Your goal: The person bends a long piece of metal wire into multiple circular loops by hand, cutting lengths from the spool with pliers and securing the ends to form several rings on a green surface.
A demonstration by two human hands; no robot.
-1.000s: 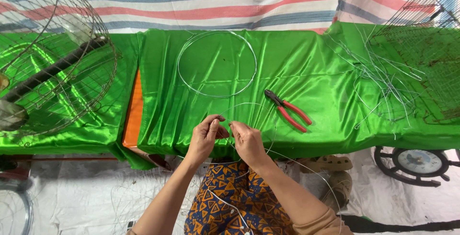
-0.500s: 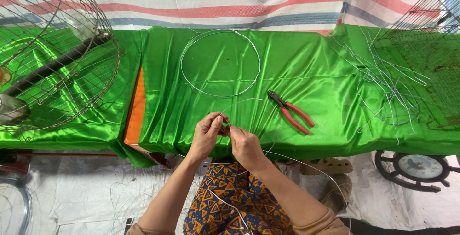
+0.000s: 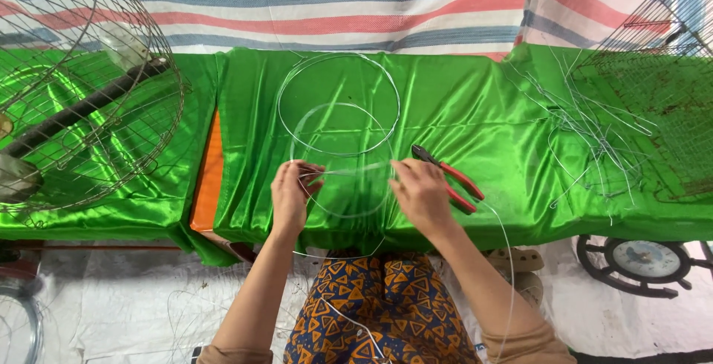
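Observation:
My left hand (image 3: 293,195) and my right hand (image 3: 420,189) each pinch a side of a thin wire ring (image 3: 342,160) that lies on the green satin cloth (image 3: 475,104). A straight wire runs between the two hands across the ring. A second, larger wire ring (image 3: 338,102) lies just beyond, overlapping the first. Red-handled pliers (image 3: 449,177) rest on the cloth, touching the right side of my right hand.
A round wire fan guard (image 3: 82,104) with a dark bar sits on the left. A heap of loose cut wires (image 3: 590,137) and a rusty mesh basket (image 3: 661,89) are at the right. A wheel-shaped clock (image 3: 642,260) lies on the floor, with loose wire around my patterned lap.
My hands were together near the cloth's front edge, working a wire. They have moved apart and forward, and a wire ring now lies spread between them.

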